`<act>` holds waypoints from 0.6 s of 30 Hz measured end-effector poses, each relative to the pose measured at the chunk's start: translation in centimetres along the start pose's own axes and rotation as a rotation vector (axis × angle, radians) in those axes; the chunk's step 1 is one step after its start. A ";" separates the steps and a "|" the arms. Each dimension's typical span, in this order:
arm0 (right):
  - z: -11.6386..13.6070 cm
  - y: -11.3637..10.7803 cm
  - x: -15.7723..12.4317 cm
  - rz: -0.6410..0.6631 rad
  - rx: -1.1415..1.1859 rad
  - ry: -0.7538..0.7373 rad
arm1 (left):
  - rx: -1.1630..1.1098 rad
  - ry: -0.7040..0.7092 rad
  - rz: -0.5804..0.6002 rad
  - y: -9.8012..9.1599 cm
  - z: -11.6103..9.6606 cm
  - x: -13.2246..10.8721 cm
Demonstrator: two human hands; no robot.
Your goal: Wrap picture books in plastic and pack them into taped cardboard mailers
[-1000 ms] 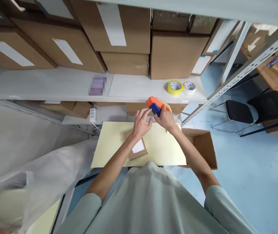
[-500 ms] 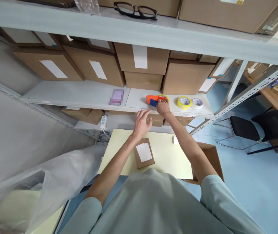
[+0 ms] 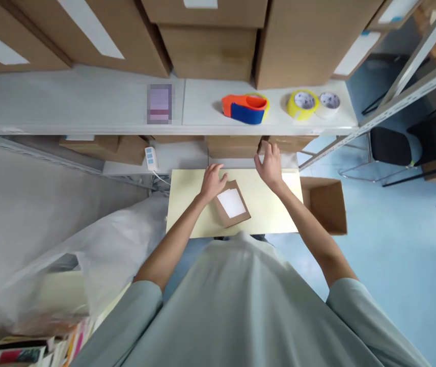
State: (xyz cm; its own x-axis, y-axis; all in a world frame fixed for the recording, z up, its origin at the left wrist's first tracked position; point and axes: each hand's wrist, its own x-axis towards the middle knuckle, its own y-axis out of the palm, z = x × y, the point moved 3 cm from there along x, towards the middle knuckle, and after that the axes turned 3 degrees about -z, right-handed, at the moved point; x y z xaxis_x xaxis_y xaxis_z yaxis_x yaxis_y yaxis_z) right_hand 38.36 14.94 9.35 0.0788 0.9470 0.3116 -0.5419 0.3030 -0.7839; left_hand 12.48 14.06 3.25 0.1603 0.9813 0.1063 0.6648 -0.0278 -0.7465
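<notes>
A small brown cardboard box with a white label lies on the pale yellow table. My left hand rests on the box's far left corner, fingers curled over its edge. My right hand hovers above the table's far edge, fingers spread and holding nothing. An orange and blue tape dispenser stands alone on the white shelf above, apart from both hands.
A yellow tape roll and a white tape roll sit right of the dispenser. Large cardboard boxes fill the shelf behind. An open carton stands right of the table. A white plastic sheet lies left, a black chair right.
My right hand let go of the tape dispenser on the shelf and drew back toward the table. My left hand came down onto the small box.
</notes>
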 end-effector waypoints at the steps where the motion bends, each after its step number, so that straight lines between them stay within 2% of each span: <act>1: -1.3 0.7 -2.9 0.032 0.065 0.090 | 0.023 -0.032 0.062 1.0 1.1 -0.2; 3: -3.6 2.4 -9.1 0.116 0.200 0.354 | 0.071 -0.072 0.187 3.0 2.9 -0.6; 6: -5.6 5.0 -18.3 0.266 0.472 0.935 | 0.124 -0.091 0.342 5.5 4.7 -0.8; 8: -5.2 6.5 -23.3 0.308 0.715 1.312 | 0.146 -0.107 0.423 6.8 5.3 -0.7; 10: -4.0 7.7 -26.7 0.271 0.948 1.561 | 0.155 -0.134 0.501 7.7 5.5 -0.5; 12: -2.6 8.7 -28.2 0.189 1.134 1.667 | 0.157 -0.166 0.576 8.4 5.3 -0.5; 14: -1.4 9.4 -28.7 0.114 1.255 1.700 | 0.155 -0.184 0.619 8.5 4.9 -0.5; 18: -0.1 9.3 -28.7 0.052 1.261 1.664 | 0.127 -0.176 0.579 7.0 3.9 -0.9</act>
State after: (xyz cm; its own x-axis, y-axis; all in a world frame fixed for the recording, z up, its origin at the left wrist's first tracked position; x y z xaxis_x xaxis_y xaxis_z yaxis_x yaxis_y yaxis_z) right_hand 31.13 -9.40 -6.91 0.1636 0.3434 -0.9248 -0.6549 0.7389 0.1585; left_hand 14.13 13.77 -4.61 0.3396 0.8307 -0.4412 0.4121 -0.5531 -0.7241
